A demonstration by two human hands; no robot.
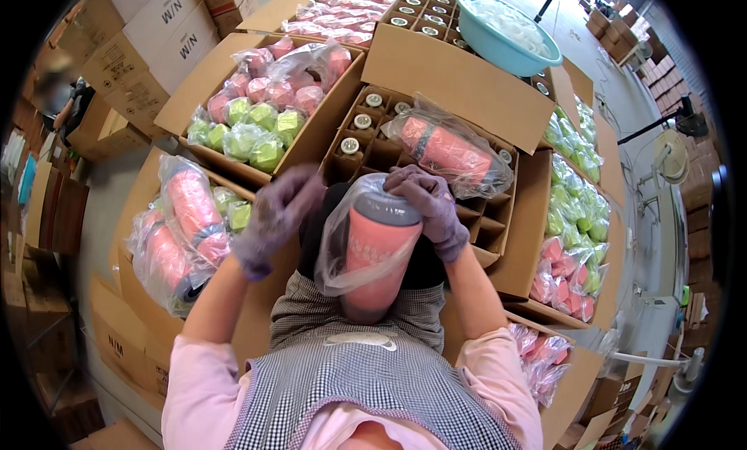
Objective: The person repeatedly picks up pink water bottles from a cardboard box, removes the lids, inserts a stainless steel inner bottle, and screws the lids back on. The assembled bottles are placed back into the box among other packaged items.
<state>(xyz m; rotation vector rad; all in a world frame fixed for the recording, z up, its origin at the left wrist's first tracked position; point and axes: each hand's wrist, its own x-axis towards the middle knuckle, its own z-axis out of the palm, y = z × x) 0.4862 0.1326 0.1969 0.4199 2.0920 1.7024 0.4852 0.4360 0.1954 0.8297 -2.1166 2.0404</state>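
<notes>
Upright in my lap stands a large pink bottle [377,255] with grey ends. A clear plastic bag [331,255] hangs around its left side and top. My right hand [430,205], in a purple-grey glove, grips the grey top edge along with the bag. Left of the bottle, my gloved left hand [278,213] is raised and apart from it, fingers curled but smeared by motion. A bagged pink bottle [447,150] lies across the divided carton [513,205] ahead of me. Two more bagged pink bottles [193,205] lie at my left, on a box.
An open carton [315,143] of bagged pink and green pieces stands ahead left. At the right, another carton [521,271] holds similar bags. A blue basin [475,38] of clear plastic sits at the back. Stacked cartons [148,45] and a person [62,96] are farther left.
</notes>
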